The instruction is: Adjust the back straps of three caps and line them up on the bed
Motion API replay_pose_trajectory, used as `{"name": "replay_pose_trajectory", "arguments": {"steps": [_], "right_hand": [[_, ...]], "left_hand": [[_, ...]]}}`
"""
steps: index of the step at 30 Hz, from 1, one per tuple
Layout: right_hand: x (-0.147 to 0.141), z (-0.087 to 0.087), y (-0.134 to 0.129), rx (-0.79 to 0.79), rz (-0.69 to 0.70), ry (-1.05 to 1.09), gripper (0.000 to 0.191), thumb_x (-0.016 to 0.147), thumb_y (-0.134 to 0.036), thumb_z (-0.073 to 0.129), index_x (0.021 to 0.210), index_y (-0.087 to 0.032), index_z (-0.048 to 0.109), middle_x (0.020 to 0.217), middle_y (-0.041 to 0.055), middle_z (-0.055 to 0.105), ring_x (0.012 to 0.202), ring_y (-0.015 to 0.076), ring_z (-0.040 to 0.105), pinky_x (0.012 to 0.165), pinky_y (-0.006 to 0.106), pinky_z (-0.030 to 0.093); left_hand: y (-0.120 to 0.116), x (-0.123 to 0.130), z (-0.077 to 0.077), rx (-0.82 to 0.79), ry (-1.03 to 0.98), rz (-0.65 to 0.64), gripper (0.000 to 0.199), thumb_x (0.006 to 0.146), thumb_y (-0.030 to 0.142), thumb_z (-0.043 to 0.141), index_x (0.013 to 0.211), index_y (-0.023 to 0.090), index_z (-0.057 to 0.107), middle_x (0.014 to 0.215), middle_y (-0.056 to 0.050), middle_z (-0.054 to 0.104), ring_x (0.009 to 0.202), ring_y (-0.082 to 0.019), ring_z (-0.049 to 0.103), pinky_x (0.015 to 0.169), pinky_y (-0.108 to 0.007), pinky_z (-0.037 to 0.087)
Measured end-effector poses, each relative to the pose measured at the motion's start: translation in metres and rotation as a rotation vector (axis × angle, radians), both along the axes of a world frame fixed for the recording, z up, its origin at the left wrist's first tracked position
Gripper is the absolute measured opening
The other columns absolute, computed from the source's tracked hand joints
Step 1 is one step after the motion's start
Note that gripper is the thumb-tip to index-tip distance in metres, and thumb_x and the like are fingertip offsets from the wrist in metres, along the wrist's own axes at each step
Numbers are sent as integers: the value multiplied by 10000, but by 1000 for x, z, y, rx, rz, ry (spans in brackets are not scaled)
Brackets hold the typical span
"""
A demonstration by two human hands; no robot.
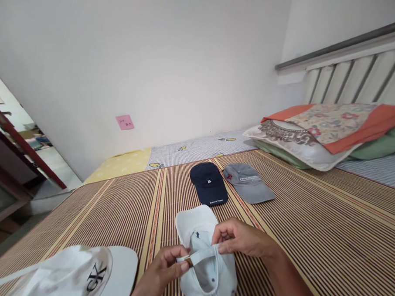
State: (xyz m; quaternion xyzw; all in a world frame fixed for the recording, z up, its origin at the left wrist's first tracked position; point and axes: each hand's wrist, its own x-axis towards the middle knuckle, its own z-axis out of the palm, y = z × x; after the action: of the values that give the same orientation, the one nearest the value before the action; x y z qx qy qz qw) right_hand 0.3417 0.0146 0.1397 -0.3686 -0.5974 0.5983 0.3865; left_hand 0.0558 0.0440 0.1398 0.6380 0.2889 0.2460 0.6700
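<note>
A pale blue-white baseball cap (226, 275) lies on the striped mat in front of me, its brim pointing away and its back opening facing me. My left hand (166, 267) pinches the left end of the cap's back strap, at a small brownish metal buckle (188, 261). The strap's right end is held between the thumb and fingers of my right hand (239, 238). Just beyond the brim sits a navy baseball cap (208, 182), with a grey baseball cap (249, 184) beside it on the right. To my left rests a white cap (68, 278) with black "CK" lettering.
The brown striped mat (121, 212) covers the bed up to the wall. Pillows with an orange floral cover (337, 120) are stacked at the right, near a white radiator (348, 78). A pink note (125, 122) is stuck on the wall. A doorway opens at far left.
</note>
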Motion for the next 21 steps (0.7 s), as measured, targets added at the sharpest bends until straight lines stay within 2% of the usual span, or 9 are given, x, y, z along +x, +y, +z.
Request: {"name": "replay_pose_trajectory", "arguments": {"steps": [3, 7, 12, 16, 21], "right_hand": [[0, -1, 1, -2, -3, -2, 366, 720, -471, 896, 889, -161, 803, 743, -10, 708, 662, 111, 576, 643, 241, 377], [1, 1, 0, -4, -3, -12, 358, 727, -468, 892, 898, -167, 803, 754, -12, 715, 672, 113, 587, 665, 246, 395], [2, 3, -1, -4, -29, -30, 329, 717, -438, 897, 903, -178, 818, 754, -10, 718, 679, 121, 595, 677, 251, 417], [-4, 8, -2, 8, -9, -89, 329, 723, -427, 885, 940, -187, 827, 781, -6, 729, 713, 132, 607, 687, 251, 425], [-13, 19, -4, 43, 68, -169, 313, 710, -434, 902, 824, -158, 806, 667, -50, 617, 615, 92, 478, 574, 225, 311]], "left_hand": [[2, -1, -4, -4, -19, 9, 376, 835, 525, 774, 773, 180, 637, 741, 10, 538, 711, -147, 421, 672, -279, 316], [5, -4, -6, -18, -29, 1, 395, 850, 547, 749, 767, 183, 619, 683, 37, 469, 640, -121, 353, 614, -261, 282], [8, -9, -3, -64, -4, -31, 463, 676, 531, 890, 750, 192, 584, 697, 39, 497, 636, -115, 378, 599, -251, 281], [7, -7, -1, -42, -7, -10, 438, 727, 534, 857, 755, 185, 593, 690, 41, 487, 636, -115, 373, 600, -251, 282], [5, -5, 1, -44, -13, -9, 428, 748, 540, 845, 772, 173, 626, 708, 33, 506, 652, -118, 387, 615, -250, 293]]}}
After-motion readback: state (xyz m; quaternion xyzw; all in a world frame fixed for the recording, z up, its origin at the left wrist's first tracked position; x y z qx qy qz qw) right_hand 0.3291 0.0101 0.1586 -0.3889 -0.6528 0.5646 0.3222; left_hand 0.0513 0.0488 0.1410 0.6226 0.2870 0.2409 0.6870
